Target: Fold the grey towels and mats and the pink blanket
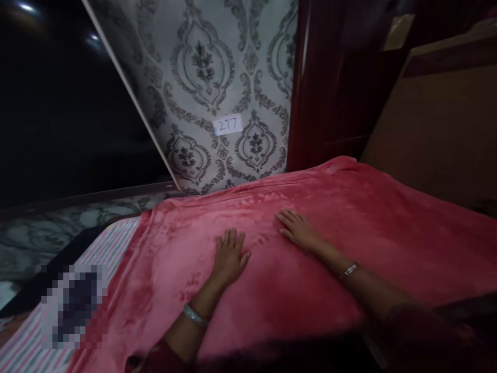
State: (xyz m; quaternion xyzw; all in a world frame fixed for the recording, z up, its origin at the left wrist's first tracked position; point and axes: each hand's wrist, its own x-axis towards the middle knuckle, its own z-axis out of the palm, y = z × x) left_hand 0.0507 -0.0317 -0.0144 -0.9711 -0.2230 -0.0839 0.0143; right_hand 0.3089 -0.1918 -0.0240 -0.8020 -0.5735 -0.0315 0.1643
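A red plush blanket (248,295) lies spread over a flat surface, its pile showing lighter and darker patches. My left hand (229,255) rests on it palm down, fingers stretched out and pointing away from me. To the right and slightly farther off, my right hand (298,229) also lies flat on the blanket, its fingers pointing up and left. Neither hand holds anything. Small creases run along the blanket's far edge, near the wall.
A striped cloth (116,241) shows beyond the blanket's left edge, with a blurred-out patch (73,306) over part of it. A large dark screen (77,103) stands at left. Behind are patterned wallpaper (209,98) with a paper label (228,125) reading 277, and a cardboard panel (446,124) at right.
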